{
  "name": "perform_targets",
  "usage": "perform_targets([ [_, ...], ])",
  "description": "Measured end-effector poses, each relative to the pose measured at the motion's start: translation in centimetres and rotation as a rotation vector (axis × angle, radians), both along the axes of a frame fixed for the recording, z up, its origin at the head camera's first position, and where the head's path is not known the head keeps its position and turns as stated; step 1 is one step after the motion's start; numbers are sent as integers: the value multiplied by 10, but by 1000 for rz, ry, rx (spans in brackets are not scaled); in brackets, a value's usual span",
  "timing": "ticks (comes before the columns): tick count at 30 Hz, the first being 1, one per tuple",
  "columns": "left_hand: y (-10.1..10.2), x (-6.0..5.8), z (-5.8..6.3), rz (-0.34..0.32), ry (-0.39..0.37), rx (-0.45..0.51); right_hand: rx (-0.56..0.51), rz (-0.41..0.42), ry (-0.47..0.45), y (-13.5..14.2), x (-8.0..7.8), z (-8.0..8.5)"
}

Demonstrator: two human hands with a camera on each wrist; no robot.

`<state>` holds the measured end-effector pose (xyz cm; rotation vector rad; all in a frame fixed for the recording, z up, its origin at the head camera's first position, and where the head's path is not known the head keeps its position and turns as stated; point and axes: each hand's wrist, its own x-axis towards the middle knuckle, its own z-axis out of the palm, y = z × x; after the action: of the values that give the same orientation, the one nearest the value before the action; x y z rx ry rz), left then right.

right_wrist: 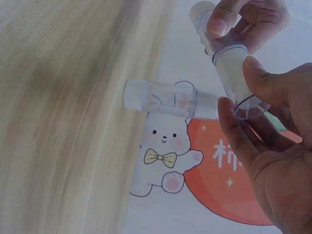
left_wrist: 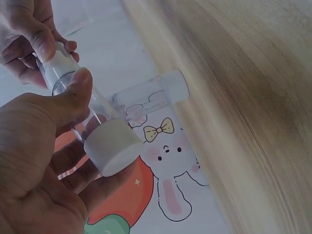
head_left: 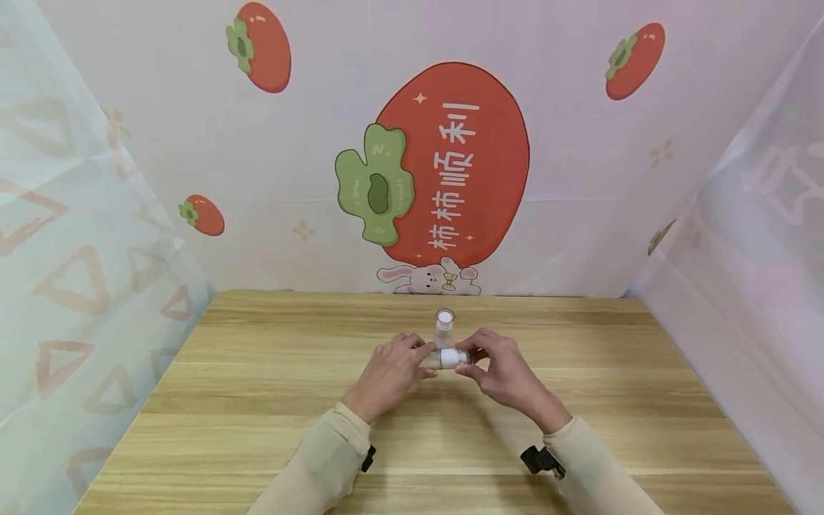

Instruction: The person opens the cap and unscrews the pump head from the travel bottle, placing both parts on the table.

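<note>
Both hands hold a clear pump bottle (head_left: 453,358) sideways over the table. My left hand (head_left: 394,373) grips its clear body near the white base (left_wrist: 113,148), thumb on one side and fingers on the other. At the other end, the fingers and thumb of my right hand (head_left: 507,373) pinch the clear cap (right_wrist: 251,108), which surrounds a white top part (right_wrist: 231,68). Just behind stands a second, similar bottle (head_left: 443,335), upright on the table. Its white base (right_wrist: 134,95) shows in the right wrist view; my hands appear apart from it.
A wooden table (head_left: 257,400) lies beneath, its back edge against a pale backdrop (head_left: 560,179) printed with persimmons and a rabbit. Pale printed sheets (head_left: 77,236) hang along both sides. Each sleeve has a black wrist mount (head_left: 542,461) near it.
</note>
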<state>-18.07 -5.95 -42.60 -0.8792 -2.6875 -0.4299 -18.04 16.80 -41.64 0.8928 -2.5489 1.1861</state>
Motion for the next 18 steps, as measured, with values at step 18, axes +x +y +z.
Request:
perform_targets([
  [18, 2, 1, 3, 30, 7, -9, 30, -11, -2, 1, 2, 4],
])
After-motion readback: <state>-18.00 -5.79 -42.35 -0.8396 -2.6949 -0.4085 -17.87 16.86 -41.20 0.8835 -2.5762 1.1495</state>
